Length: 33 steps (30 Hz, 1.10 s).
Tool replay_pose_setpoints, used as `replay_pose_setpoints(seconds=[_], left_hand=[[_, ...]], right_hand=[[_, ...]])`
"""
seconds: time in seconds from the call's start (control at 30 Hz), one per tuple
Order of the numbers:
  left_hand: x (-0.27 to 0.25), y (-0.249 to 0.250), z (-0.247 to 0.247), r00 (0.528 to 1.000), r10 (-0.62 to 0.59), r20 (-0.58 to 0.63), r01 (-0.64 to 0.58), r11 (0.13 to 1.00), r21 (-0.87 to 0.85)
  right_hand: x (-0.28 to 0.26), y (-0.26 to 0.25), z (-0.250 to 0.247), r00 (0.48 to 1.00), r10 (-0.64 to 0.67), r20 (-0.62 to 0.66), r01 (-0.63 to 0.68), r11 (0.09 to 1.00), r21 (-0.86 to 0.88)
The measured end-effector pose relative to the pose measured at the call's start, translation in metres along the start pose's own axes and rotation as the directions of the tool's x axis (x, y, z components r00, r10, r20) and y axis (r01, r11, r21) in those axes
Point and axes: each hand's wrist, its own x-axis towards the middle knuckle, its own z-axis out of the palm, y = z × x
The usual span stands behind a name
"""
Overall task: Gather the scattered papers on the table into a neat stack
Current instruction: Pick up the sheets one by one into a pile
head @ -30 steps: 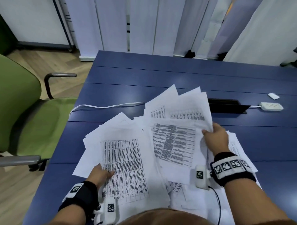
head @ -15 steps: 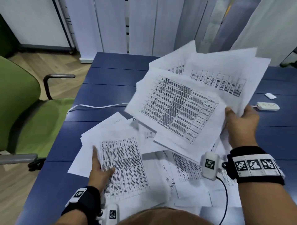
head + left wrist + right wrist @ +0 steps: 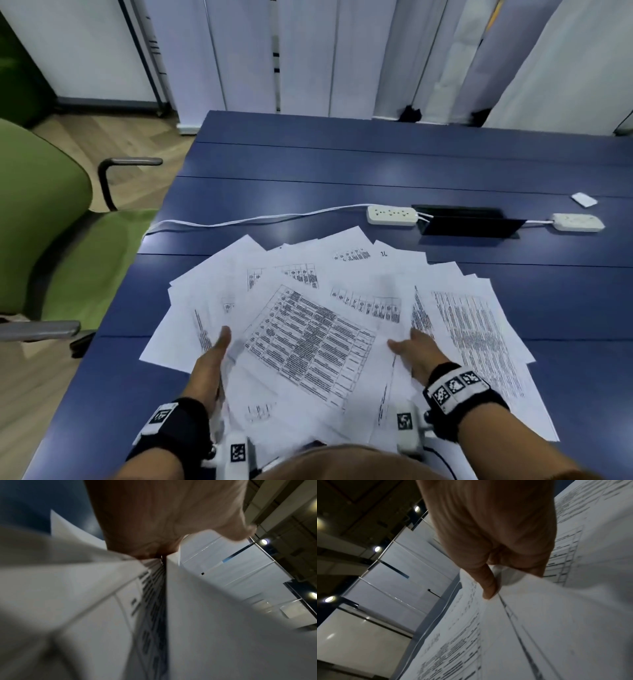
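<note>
Several printed white papers (image 3: 308, 342) lie fanned in a loose overlapping heap on the near part of the blue table (image 3: 342, 164). My left hand (image 3: 214, 359) is at the heap's left side, thumb straight on top, its fingers hidden under the top tabled sheet. In the left wrist view the left hand (image 3: 154, 520) is wedged between sheets of the papers (image 3: 214, 615). On the heap's right side rests my right hand (image 3: 416, 349), fingers spread on the sheets. The right wrist view shows the right hand (image 3: 488, 527) with a fingertip pressing the papers (image 3: 539, 628).
Behind the heap lie a white power strip (image 3: 392, 214) with its cable (image 3: 239, 221), a black cable hatch (image 3: 469, 222), a second strip (image 3: 578, 222) and a small white card (image 3: 584, 199). A green chair (image 3: 51, 222) stands at the table's left edge.
The bunch my right hand held in the air has come down onto the heap, and that hand now rests on it. My left hand's fingers are now covered by the top sheet.
</note>
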Motion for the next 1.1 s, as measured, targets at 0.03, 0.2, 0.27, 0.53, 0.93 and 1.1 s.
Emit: replay_pose_setpoints(seconds=[0.03,0.2,0.27,0.53,0.93,1.1], left_hand=[[0.004,-0.003,-0.004,0.999,0.000,-0.054,0.004,0.997,0.076],[0.017,-0.017,-0.005,0.960,0.109,-0.259,0.001,0.921,0.389],[0.022,-0.022,-0.008,0.955,0.135,-0.263,-0.011,0.906,0.423],[0.023,-0.021,0.000,0.961,0.156,-0.230,-0.061,0.926,0.373],[0.018,-0.020,0.002,0.977,0.151,-0.151,-0.083,0.920,0.383],[0.029,-0.013,0.000,0.981,0.153,-0.117,-0.077,0.869,0.489]], right_hand=[[0.004,0.004,-0.001,0.998,0.024,0.062,-0.022,0.999,-0.036],[0.020,0.012,-0.006,0.959,-0.218,-0.179,0.157,0.940,-0.301],[0.024,0.010,-0.007,0.861,-0.483,-0.160,0.298,0.733,-0.612],[0.036,-0.001,0.029,0.911,-0.334,0.241,0.403,0.600,-0.691],[0.032,0.006,-0.011,0.978,-0.174,-0.113,0.026,0.644,-0.765],[0.038,-0.011,0.002,0.990,-0.137,-0.028,0.108,0.877,-0.469]])
